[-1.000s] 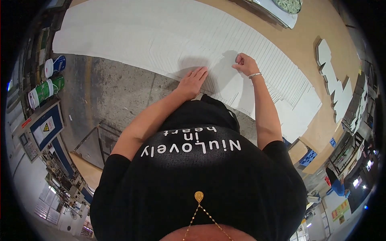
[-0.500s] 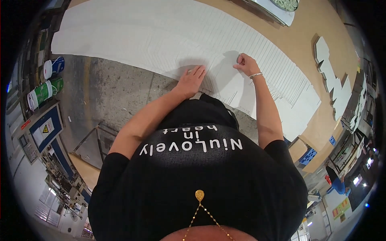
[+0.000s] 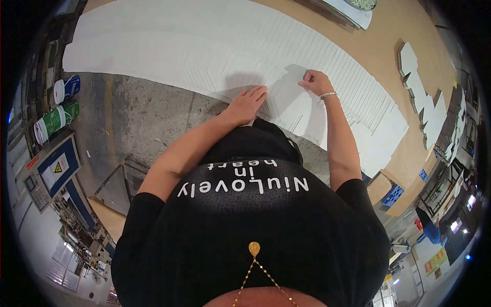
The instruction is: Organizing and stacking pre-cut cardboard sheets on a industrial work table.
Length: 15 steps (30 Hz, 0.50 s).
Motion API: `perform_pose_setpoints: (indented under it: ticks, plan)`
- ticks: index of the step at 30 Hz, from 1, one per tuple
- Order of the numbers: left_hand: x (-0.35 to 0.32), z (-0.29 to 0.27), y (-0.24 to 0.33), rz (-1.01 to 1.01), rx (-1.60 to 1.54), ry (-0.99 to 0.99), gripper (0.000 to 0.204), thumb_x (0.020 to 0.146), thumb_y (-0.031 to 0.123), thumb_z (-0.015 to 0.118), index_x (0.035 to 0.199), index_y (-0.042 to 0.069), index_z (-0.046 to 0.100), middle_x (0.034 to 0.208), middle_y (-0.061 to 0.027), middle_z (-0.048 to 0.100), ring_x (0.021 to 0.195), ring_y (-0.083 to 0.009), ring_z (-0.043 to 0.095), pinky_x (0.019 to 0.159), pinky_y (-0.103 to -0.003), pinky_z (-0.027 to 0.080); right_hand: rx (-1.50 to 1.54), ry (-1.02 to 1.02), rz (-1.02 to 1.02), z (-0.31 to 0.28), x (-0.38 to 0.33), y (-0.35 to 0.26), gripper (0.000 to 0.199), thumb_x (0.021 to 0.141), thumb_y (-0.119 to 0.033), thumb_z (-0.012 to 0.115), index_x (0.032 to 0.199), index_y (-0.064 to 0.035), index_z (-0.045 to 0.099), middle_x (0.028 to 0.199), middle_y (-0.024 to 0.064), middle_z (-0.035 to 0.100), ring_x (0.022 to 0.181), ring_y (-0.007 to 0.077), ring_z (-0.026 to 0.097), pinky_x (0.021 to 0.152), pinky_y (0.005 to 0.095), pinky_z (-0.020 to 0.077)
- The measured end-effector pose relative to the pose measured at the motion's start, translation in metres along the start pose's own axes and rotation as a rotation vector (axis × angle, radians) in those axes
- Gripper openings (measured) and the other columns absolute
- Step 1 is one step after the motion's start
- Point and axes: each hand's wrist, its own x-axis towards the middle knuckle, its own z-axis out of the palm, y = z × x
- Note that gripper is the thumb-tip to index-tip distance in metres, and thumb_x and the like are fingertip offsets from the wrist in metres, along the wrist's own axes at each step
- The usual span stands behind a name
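A long, overlapping spread of white sheets [image 3: 158, 43], perhaps card or board, covers the near side of the table, its many edges showing as fine parallel lines. On the sheets' near edge rests my left hand [image 3: 246, 106], palm down with the fingers stretched out. My right hand [image 3: 316, 83], with a bracelet at the wrist, hovers close over the sheets further right. Its fingers are curled into a pinch; what they hold, if anything, is too small to make out. A shadow falls on the sheets beside each hand.
On the brown tabletop [image 3: 389, 41], jagged-edged white pieces [image 3: 423, 100] lie to the right. A white tray [image 3: 353, 13] with a pale green coil stands at the far edge. Buckets [image 3: 55, 118] and a blue control box [image 3: 57, 166] are at the left. Another person [image 3: 432, 233] is at far right.
My left hand has slid slightly to the right along the sheets. My right hand has shifted a little right, its fingers drawn closer together.
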Motion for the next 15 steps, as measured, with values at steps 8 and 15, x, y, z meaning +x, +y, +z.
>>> perform_pose_setpoints:
  ticks: [8,15]
  plan:
    - [0.0,0.003,-0.003,0.007,0.011,0.057,0.059,0.071,0.008,0.059,0.127,0.001,0.043,0.14,-0.012,0.034,0.132,-0.0252,0.031,0.102,-0.042,0.035,-0.034,-0.022,0.006,-0.002,0.003,0.0,0.029,0.066,-0.022,0.078,0.065,-0.0054,0.054,0.059,0.0001,0.053,0.056,0.0111,0.047,0.054,0.027,0.0417]
    - [0.001,0.005,-0.002,-0.011,0.04,0.02,0.055,0.074,0.008,0.055,0.127,0.0,0.043,0.14,-0.0126,0.034,0.132,-0.0262,0.031,0.101,-0.042,0.035,0.085,0.01,-0.034,-0.001,0.002,0.012,0.023,0.066,-0.015,0.077,0.068,-0.0045,0.056,0.063,0.0003,0.055,0.059,0.0108,0.05,0.057,0.0261,0.0434]
